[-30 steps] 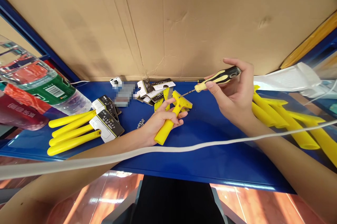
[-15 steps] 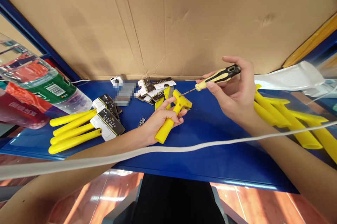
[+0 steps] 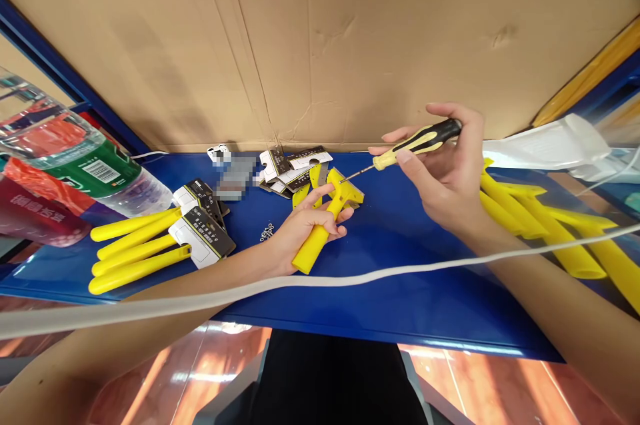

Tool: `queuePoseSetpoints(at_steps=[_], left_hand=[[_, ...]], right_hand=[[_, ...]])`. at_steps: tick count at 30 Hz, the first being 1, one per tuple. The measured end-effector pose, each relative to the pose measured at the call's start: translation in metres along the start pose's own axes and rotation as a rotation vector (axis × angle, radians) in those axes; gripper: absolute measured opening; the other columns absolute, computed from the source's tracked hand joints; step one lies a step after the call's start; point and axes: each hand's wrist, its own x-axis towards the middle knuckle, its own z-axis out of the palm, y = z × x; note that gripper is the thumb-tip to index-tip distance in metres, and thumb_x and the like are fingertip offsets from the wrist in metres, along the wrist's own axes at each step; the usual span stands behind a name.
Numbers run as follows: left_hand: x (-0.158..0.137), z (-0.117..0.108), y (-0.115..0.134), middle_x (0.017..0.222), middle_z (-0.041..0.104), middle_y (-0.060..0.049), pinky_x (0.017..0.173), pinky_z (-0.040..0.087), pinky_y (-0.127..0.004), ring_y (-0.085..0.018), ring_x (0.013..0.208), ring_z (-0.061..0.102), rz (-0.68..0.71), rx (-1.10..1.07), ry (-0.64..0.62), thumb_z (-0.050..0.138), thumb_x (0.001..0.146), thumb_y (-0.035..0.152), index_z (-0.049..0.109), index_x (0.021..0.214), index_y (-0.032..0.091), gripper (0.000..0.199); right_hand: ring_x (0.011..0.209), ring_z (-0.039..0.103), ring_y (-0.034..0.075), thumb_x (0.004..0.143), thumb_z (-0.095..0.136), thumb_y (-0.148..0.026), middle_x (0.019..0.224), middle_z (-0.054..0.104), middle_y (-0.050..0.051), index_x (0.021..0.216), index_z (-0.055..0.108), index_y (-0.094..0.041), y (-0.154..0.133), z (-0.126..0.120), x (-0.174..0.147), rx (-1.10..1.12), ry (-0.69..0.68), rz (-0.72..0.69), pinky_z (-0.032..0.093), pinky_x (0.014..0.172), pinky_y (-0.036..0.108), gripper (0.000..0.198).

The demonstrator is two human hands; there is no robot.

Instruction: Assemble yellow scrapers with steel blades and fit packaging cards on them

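Note:
Wrapped round a yellow scraper, my left hand holds it tilted above the blue tabletop, the scraper's head pointing up and away from me. My right hand grips a screwdriver with a cream and black handle. Its thin shaft slants down to the left, and the tip meets the scraper's head; the screw itself is too small to make out. Just behind the left hand lie yellow scraper parts beside several black-and-white packaging cards.
On the left lie several yellow handles with cards, near a green-labelled water bottle and a red drink cup. More yellow scrapers lie right. A white cord crosses in front. Cardboard stands behind the blue table.
The screwdriver handle has turned a little in my right hand, whose fingers have shifted. Its tip stays at the scraper head. The whole view has moved slightly; my left hand keeps its hold.

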Motion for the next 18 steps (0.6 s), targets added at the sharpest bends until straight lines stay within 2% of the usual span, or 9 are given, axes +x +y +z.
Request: queuePoseSetpoints(at_steps=[5, 9, 15, 18], left_hand=[[-0.003, 0.001, 0.002, 0.135, 0.076, -0.011, 0.073, 0.061, -0.022, -0.024, 0.116, 0.082, 0.004, 0.025, -0.006, 0.071, 0.058, -0.012, 0.063, 0.148, 0.028, 0.099], [-0.003, 0.002, 0.0, 0.133, 0.076, -0.011, 0.076, 0.064, -0.025, -0.026, 0.116, 0.082, 0.014, 0.046, -0.008, 0.071, 0.057, -0.011, 0.064, 0.146, 0.028, 0.097], [-0.002, 0.001, 0.0, 0.131, 0.077, -0.01, 0.08, 0.065, -0.026, -0.026, 0.119, 0.082, 0.029, 0.044, -0.01, 0.072, 0.058, -0.01, 0.062, 0.144, 0.029, 0.095], [0.0, 0.0, -0.001, 0.132, 0.078, -0.011, 0.08, 0.065, -0.027, -0.026, 0.118, 0.082, 0.035, 0.028, 0.003, 0.071, 0.058, -0.01, 0.06, 0.147, 0.03, 0.097]], right_hand=[[0.124, 0.086, 0.043, 0.086, 0.099, -0.069, 0.126, 0.085, 0.008, 0.142, 0.058, -0.045, 0.006, -0.004, 0.001, -0.044, 0.058, -0.022, 0.076, 0.102, 0.066, 0.073], [0.134, 0.082, 0.045, 0.084, 0.101, -0.067, 0.133, 0.08, 0.009, 0.143, 0.059, -0.046, 0.019, -0.011, 0.004, -0.121, 0.099, -0.084, 0.078, 0.096, 0.061, 0.076], [0.119, 0.087, 0.04, 0.09, 0.098, -0.063, 0.129, 0.084, 0.007, 0.151, 0.054, -0.048, 0.025, -0.008, 0.001, -0.103, 0.057, -0.086, 0.078, 0.095, 0.062, 0.077], [0.118, 0.087, 0.038, 0.091, 0.098, -0.06, 0.133, 0.083, 0.006, 0.153, 0.053, -0.047, 0.022, -0.005, 0.0, -0.071, 0.031, -0.055, 0.078, 0.098, 0.061, 0.077]])
